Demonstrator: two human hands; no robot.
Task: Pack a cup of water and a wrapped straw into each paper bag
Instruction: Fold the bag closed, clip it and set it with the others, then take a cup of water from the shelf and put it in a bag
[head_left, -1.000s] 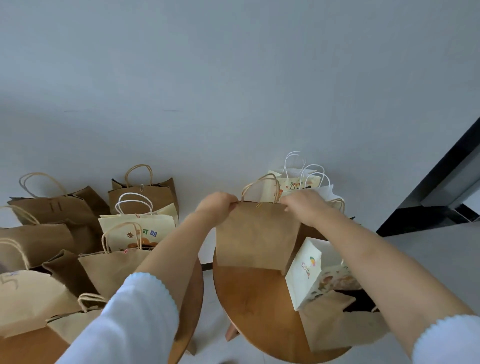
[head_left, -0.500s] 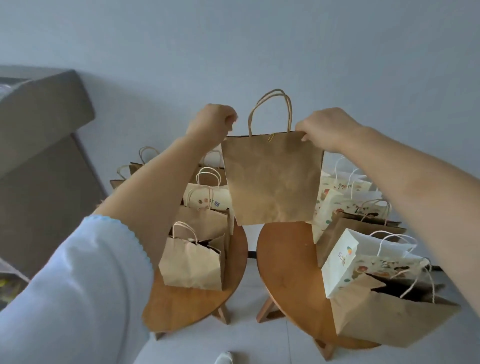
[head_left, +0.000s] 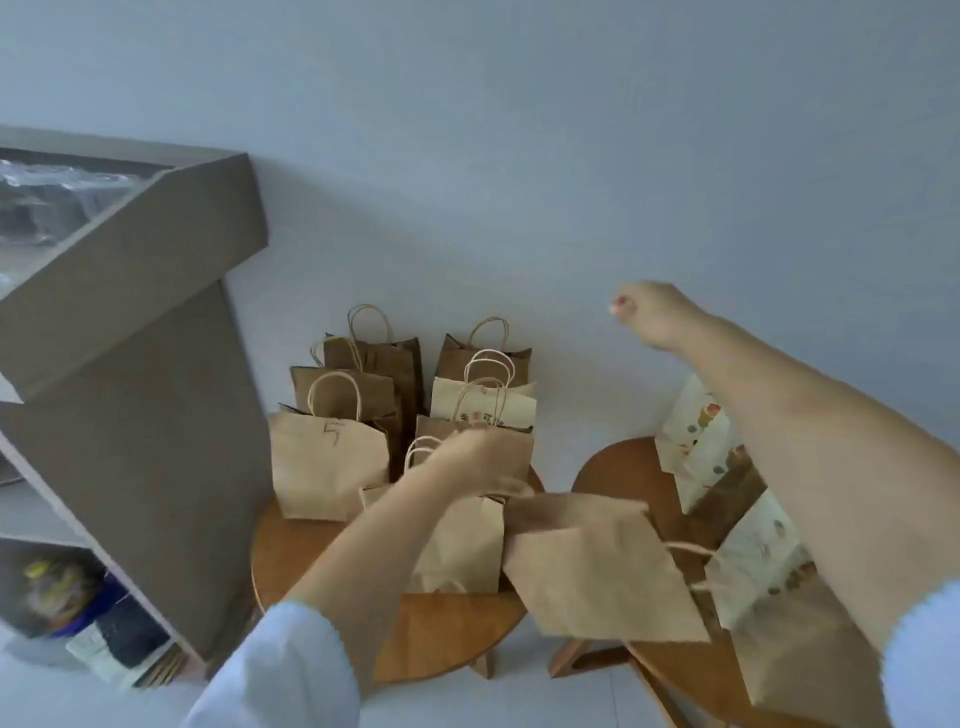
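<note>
A plain brown bag (head_left: 597, 566), creased and tilted with its twine handle toward the right, is gripped at one top corner by the left hand (head_left: 478, 457) above the gap between two round tables (head_left: 441, 639). The right hand (head_left: 649, 312) is raised, clenched and empty.

You have two round desks (head_left: 291, 561) (head_left: 613, 473) before you, and at least eleven paper bags (head_left: 597, 571), four of them printed.

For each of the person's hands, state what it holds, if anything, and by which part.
The left hand holds the plain brown paper bag by its top edge; the exact grip is blurred. The right hand is curled and holds nothing.
</note>
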